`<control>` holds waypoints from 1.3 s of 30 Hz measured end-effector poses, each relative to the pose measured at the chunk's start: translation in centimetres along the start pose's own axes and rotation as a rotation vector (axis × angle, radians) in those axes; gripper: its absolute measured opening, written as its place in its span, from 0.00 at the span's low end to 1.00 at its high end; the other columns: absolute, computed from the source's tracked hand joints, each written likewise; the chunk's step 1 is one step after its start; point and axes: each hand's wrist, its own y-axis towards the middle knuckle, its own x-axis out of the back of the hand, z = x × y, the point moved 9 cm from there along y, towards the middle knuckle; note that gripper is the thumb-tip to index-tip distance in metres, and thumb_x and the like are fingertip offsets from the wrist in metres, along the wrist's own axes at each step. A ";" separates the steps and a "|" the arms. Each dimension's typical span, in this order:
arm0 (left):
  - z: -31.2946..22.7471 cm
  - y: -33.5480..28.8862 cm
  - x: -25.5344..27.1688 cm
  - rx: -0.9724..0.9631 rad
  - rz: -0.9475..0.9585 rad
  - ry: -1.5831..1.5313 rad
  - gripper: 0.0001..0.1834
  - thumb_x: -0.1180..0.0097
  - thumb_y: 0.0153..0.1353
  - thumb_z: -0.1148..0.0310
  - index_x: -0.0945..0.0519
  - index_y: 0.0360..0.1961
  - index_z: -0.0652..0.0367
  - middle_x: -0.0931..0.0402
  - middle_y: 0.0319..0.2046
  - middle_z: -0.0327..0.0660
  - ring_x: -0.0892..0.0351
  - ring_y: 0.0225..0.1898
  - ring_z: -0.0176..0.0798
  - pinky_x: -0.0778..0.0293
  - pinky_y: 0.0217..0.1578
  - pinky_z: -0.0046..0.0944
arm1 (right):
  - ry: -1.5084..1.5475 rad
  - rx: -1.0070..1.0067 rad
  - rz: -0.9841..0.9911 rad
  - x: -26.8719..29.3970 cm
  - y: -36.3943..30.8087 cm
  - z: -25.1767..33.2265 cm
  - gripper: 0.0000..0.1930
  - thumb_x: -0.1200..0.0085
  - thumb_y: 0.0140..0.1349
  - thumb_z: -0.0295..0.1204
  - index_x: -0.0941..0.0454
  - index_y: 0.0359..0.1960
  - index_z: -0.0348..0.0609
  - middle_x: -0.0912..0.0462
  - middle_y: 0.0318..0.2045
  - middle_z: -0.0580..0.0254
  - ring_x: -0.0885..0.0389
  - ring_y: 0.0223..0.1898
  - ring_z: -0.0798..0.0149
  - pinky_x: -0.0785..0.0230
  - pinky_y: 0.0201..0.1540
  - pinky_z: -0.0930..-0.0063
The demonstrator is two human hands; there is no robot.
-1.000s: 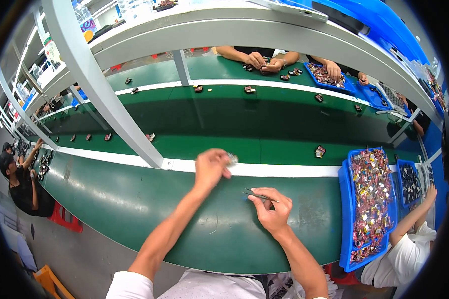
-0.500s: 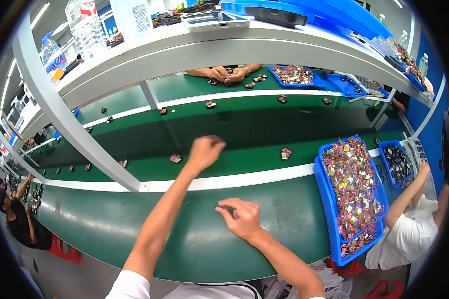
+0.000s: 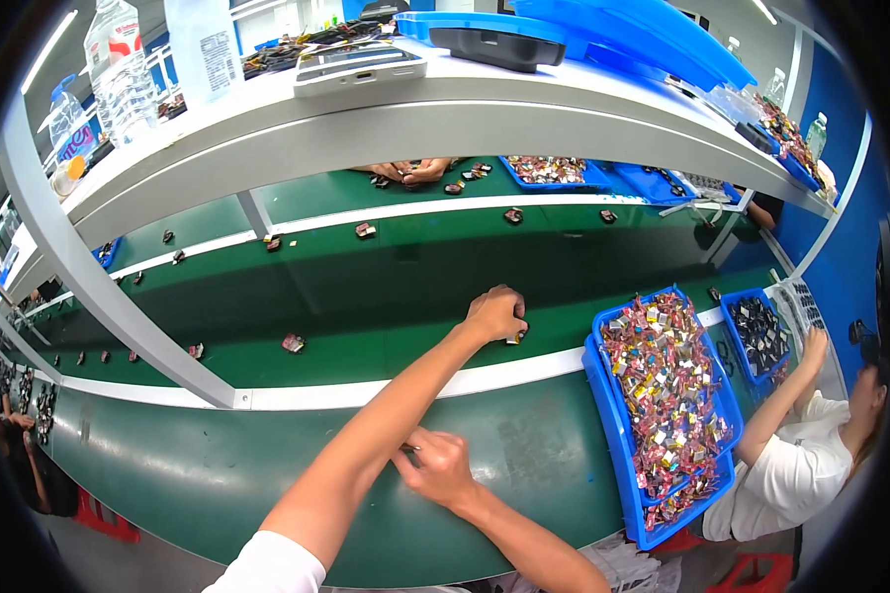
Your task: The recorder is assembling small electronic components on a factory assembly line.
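My left hand (image 3: 497,314) reaches out over the green conveyor belt. Its fingers are curled down onto a small component (image 3: 515,338) with a pale and yellow face, mostly covered by the hand. Below the left forearm, my right hand (image 3: 438,466) hovers over the green worktop (image 3: 534,445). Its fingers are pinched together, and the forearm partly hides their tips, so what they hold is unclear. Another small red and silver component (image 3: 293,343) lies on the belt to the left, with a similar component (image 3: 196,351) beyond it.
Stacked blue bins (image 3: 618,465) heaped with small red, wired components stand at my right. Past them is a blue tray (image 3: 758,334) of black parts, with a co-worker (image 3: 796,450) beside it. A grey shelf (image 3: 366,128) carrying a phone and bottles spans above the belt. Another person's hands (image 3: 412,172) work across it.
My left hand has moved right along the belt onto a component. My right hand has shifted slightly left and down, under the left forearm. The view has turned a little to the right.
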 end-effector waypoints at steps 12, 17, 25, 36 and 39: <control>1.6 -2.4 1.9 0.065 -0.014 -0.191 0.12 0.28 0.53 0.69 0.18 0.31 0.65 0.20 0.23 0.44 0.19 0.25 0.40 0.21 0.29 0.40 | 0.046 -0.001 0.040 -0.2 0.3 0.3 0.07 0.32 0.51 0.19 0.17 0.32 0.38 0.12 0.30 0.58 0.13 0.26 0.56 0.22 0.28 0.69; 2.3 -6.0 2.2 0.368 0.145 -0.675 0.07 0.36 0.62 0.72 0.18 0.33 0.66 0.21 0.23 0.39 0.23 0.18 0.29 0.30 0.15 0.31 | 0.028 0.025 0.009 0.0 0.0 0.2 0.08 0.29 0.52 0.21 0.17 0.32 0.39 0.11 0.30 0.59 0.15 0.22 0.59 0.24 0.26 0.71; 7.0 -18.0 8.5 0.432 -0.240 -1.019 0.11 0.39 0.67 0.74 0.22 0.47 0.70 0.19 0.28 0.45 0.21 0.20 0.33 0.30 0.16 0.30 | 0.010 -0.047 0.020 0.6 -0.3 0.0 0.08 0.29 0.54 0.27 0.16 0.32 0.42 0.12 0.29 0.63 0.17 0.20 0.60 0.26 0.25 0.71; 7.8 -33.6 11.0 0.592 -0.515 -0.925 0.12 0.41 0.69 0.75 0.16 0.49 0.71 0.17 0.30 0.42 0.23 0.19 0.28 0.32 0.16 0.25 | 0.386 -0.493 -0.091 0.8 -0.8 -4.2 0.07 0.30 0.57 0.21 0.16 0.36 0.35 0.14 0.27 0.68 0.34 0.18 0.85 0.44 0.20 0.86; 7.6 -34.6 10.6 0.561 -0.571 -0.824 0.10 0.40 0.68 0.76 0.14 0.47 0.69 0.17 0.28 0.42 0.26 0.19 0.25 0.33 0.17 0.25 | 0.506 -0.582 -0.085 0.7 -1.0 -4.3 0.06 0.33 0.60 0.19 0.18 0.37 0.35 0.15 0.27 0.65 0.33 0.19 0.85 0.44 0.20 0.87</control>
